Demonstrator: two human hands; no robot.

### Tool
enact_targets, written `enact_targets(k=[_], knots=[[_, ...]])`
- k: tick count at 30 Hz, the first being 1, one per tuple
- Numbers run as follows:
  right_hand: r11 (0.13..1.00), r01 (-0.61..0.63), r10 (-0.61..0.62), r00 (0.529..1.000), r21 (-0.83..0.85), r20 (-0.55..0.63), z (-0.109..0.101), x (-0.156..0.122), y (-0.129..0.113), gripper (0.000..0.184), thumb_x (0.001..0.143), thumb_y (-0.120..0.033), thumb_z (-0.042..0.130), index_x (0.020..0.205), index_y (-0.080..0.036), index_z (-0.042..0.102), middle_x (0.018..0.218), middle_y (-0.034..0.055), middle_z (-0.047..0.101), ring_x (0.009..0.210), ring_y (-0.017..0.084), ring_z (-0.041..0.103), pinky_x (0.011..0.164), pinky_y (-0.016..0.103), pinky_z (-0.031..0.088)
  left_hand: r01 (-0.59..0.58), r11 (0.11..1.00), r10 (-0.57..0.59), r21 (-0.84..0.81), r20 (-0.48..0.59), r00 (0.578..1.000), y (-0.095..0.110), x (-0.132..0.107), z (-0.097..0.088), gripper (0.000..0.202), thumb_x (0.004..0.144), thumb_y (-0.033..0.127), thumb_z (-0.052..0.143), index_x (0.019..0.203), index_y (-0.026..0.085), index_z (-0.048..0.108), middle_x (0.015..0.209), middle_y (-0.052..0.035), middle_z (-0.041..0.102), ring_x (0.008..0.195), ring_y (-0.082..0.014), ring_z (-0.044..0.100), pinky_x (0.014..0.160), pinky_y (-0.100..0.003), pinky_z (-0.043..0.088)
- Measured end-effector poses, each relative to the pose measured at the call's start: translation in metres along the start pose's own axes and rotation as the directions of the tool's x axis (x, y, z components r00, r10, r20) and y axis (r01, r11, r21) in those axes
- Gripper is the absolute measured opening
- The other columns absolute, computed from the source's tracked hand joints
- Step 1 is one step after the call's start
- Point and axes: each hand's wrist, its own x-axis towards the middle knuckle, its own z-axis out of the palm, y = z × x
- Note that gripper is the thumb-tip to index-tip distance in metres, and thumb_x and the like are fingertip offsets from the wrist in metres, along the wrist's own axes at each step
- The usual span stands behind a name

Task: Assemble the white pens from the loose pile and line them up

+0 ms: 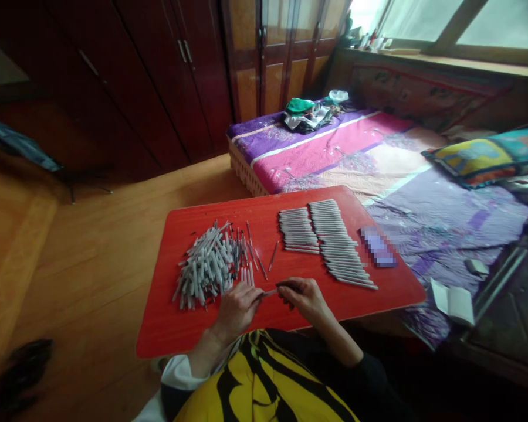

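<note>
The right hand (301, 297) and left hand (235, 312) were close together, their fingers pinching what looked like a slim pen (268, 292), though it was too small to be sure. A loose heap of white pens (206, 266) lay at ten o'clock on the red bench (264, 225), with neat rows of pens (334, 240) at one o'clock.

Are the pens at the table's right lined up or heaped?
Lined up: the pens lie side by side in two blocks on the red table.

Slim grey pen (269, 292), held sideways
</note>
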Motion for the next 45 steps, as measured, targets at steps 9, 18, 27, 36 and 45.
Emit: enact_targets(k=[9,18,27,36,45], knots=[[0.980,0.180,-0.161,0.968,-0.086,0.193,0.013,0.017,-0.017,0.024,0.073,-0.031,0.059,0.087,-0.015,0.069,0.061,0.0019,0.063,0.049,0.011,0.053,0.045,0.021,0.045,0.231,0.930,-0.270,-0.287,-0.104,0.957,0.005,-0.020,-0.019,0.019,0.087,0.019,0.044,0.098,0.019,0.059,0.087,-0.0036,0.062,0.081,-0.0147,0.057,0.072,-0.024,0.044],[0.780,0.439,-0.323,0.893,-0.446,0.315,0.029,0.029,-0.037,0.022,0.081,-0.031,0.052,0.075,-0.018,0.068,0.060,0.0027,0.060,0.053,0.012,0.053,0.050,0.021,0.041,0.325,0.887,-0.400,-0.328,-0.194,0.896,0.007,-0.034,-0.023,0.018,0.089,0.020,0.042,0.100,0.019,0.056,0.088,-0.0044,0.061,0.083,-0.0150,0.058,0.073,-0.025,0.044],[0.835,0.371,-0.209,0.898,-0.407,0.388,0.032,0.033,-0.039,0.031,0.085,-0.037,0.047,0.095,-0.013,0.064,0.071,0.0051,0.066,0.058,0.014,0.058,0.051,0.021,0.044,0.377,0.853,-0.462,-0.362,-0.184,0.868,0.011,-0.038,-0.036,0.016,0.089,0.019,0.042,0.095,0.018,0.057,0.088,-0.0042,0.062,0.082,-0.0143,0.058,0.073,-0.024,0.045],[0.759,0.447,-0.308,0.887,-0.474,0.343,0.035,0.033,-0.041,0.024,0.082,-0.032,0.050,0.075,-0.016,0.067,0.059,0.0017,0.061,0.053,0.013,0.055,0.050,0.021,0.041,0.375,0.866,-0.447,-0.330,-0.176,0.877,0.009,-0.036,-0.033,0.016,0.088,0.018,0.044,0.098,0.018,0.057,0.088,-0.0038,0.061,0.082,-0.0141,0.058,0.073,-0.023,0.044],[0.740,0.451,-0.274,0.880,-0.499,0.389,0.026,0.030,-0.032,0.023,0.084,-0.032,0.047,0.078,-0.016,0.062,0.065,0.0031,0.062,0.058,0.013,0.056,0.055,0.021,0.040,0.398,0.881,-0.441,-0.255,-0.142,0.886,0.013,-0.036,-0.029,0.015,0.088,0.018,0.044,0.097,0.018,0.057,0.089,-0.0034,0.062,0.083,-0.0142,0.059,0.074,-0.023,0.045]])
